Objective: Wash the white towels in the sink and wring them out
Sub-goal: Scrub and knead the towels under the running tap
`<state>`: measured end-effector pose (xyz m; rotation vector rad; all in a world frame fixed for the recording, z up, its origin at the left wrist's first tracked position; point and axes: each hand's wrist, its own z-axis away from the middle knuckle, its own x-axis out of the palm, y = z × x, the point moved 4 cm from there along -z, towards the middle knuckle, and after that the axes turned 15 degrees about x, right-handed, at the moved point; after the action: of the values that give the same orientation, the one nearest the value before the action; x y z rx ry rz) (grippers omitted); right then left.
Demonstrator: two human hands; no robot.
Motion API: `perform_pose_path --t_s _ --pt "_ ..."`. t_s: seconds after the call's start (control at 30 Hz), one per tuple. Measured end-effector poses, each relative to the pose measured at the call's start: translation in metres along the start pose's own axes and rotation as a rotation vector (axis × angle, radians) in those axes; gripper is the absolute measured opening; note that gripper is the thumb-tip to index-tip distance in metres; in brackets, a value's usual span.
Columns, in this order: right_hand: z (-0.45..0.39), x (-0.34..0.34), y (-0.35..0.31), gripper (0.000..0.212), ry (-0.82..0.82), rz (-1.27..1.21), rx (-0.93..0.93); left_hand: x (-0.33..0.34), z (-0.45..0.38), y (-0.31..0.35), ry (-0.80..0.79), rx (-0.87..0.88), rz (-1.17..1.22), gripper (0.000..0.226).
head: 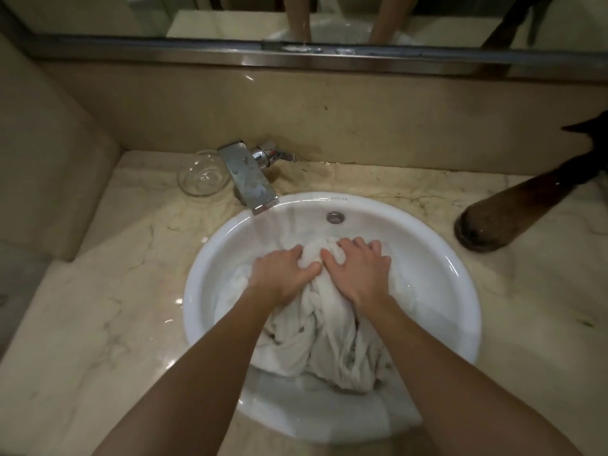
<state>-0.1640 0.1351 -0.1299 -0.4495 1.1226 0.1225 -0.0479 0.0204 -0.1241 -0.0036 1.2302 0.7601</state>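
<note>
From the head view, you've got both hands down in the round white sink (460,274), right on top of the bunched-up white towels (329,340). Your left hand (283,274) sits on the left side of the heap with its fingers (297,253) curled into the cloth and the thumb tucked against a fold, so it's gripping the fabric. Your right hand (358,271) is just beside it, thumbs nearly touching, fingers bent over the top of the same lump and digging in too. The towels fill most of the bowl, soaked and twisted, with one end trailing up over the near rim toward you.

The square chrome faucet (250,179) pokes over the back-left rim and water is running from it (a thin sheet down into the bowl). A clear glass dish (200,177) sits on the marble worktop (98,291) just left of the faucet. Over on the right of the worktop lies a dark brownish thing (513,212); can't tell what it is. A mirror (230,14) runs along the top edge, showing your forearms.
</note>
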Motion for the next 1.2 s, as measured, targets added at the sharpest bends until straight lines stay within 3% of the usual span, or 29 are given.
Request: perform_pose_path --t_s 0.17,0.3,0.4,0.47,0.5,0.57,0.63,0.73,1.07,1.2 --pt "0.029 -0.028 0.005 0.033 -0.073 -0.305 -0.043 -0.014 0.048 0.001 0.064 -0.03 0.252 0.067" --pt "0.039 -0.042 0.007 0.027 -0.16 -0.491 -0.183 -0.028 0.077 -0.004 0.363 -0.094 0.726 0.061" --pt "0.041 -0.04 0.014 0.039 -0.142 -0.564 -0.209 -0.03 0.087 -0.012 0.572 -0.133 0.958 0.034" --pt "0.044 -0.024 0.021 0.063 -0.098 -0.442 -0.154 -0.021 0.09 -0.012 0.623 -0.178 0.888 0.01" --pt "0.048 -0.014 0.024 0.073 -0.094 -0.325 -0.102 -0.014 0.089 -0.012 0.573 -0.191 0.709 0.02" --pt "0.055 0.008 0.028 0.085 -0.121 -0.135 -0.007 0.008 0.084 -0.002 0.315 -0.125 0.162 0.065" --pt "0.056 0.021 0.029 0.1 -0.092 -0.032 0.014 0.018 0.074 0.006 0.18 -0.111 -0.04 0.08" --pt "0.047 0.025 0.026 0.105 -0.051 0.035 0.025 0.022 0.059 0.008 0.138 -0.152 0.013 0.084" --pt "0.015 0.035 0.02 0.086 0.097 -0.001 0.072 0.023 0.017 -0.015 0.09 -0.155 0.006 0.083" --pt "0.01 0.037 0.019 0.076 0.191 -0.042 0.058 0.027 0.007 -0.019 0.228 -0.169 0.12 0.071"
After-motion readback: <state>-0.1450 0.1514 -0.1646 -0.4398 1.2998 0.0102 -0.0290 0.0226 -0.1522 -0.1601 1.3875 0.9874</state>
